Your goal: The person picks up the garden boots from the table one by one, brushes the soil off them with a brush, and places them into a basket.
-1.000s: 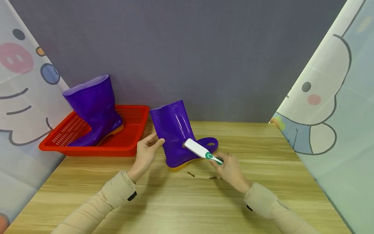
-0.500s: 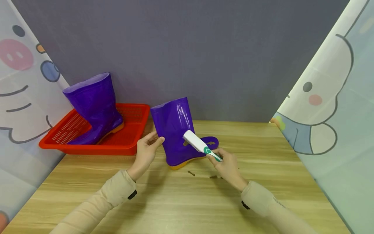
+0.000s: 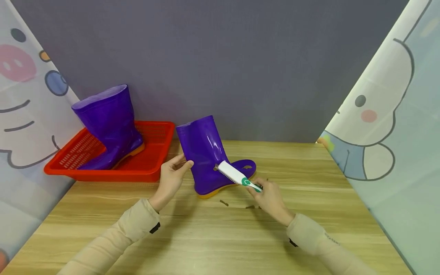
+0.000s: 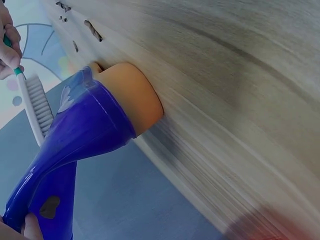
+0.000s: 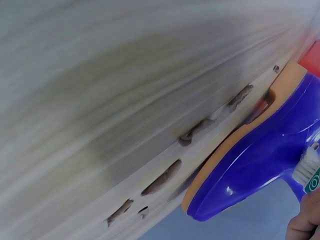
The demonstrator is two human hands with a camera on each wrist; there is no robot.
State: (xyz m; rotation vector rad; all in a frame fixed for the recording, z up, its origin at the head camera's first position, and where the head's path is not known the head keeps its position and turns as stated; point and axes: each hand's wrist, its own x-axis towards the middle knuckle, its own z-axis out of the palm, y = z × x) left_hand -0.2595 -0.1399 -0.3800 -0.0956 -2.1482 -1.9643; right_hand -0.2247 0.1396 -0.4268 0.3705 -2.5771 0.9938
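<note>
A purple rain boot (image 3: 204, 152) with a yellow-orange sole stands on the wooden table, its shaft leaning left. My left hand (image 3: 172, 179) pinches the back of the shaft between thumb and fingers. In my right hand (image 3: 271, 196) is the handle of a white and green scrub brush (image 3: 232, 172), its bristles against the boot's side above the foot. A brown patch (image 3: 215, 167) shows at the brush's tip. Another brown patch (image 4: 50, 207) marks the shaft in the left wrist view. The right wrist view shows the bristles (image 5: 306, 167) touching the boot near the ankle.
A red plastic basket (image 3: 117, 175) stands at the left with a second purple boot (image 3: 110, 122) in it. Several brown crumbs (image 5: 162, 177) lie along the table beside the sole. A grey panel (image 3: 220, 68) rises behind the table, with cartoon-printed sheets (image 3: 371, 114) at both sides.
The brush went slightly up the boot, then back down, now close to where it was a second ago. The boot's shaft swayed right and back left. My left hand kept its grip.
</note>
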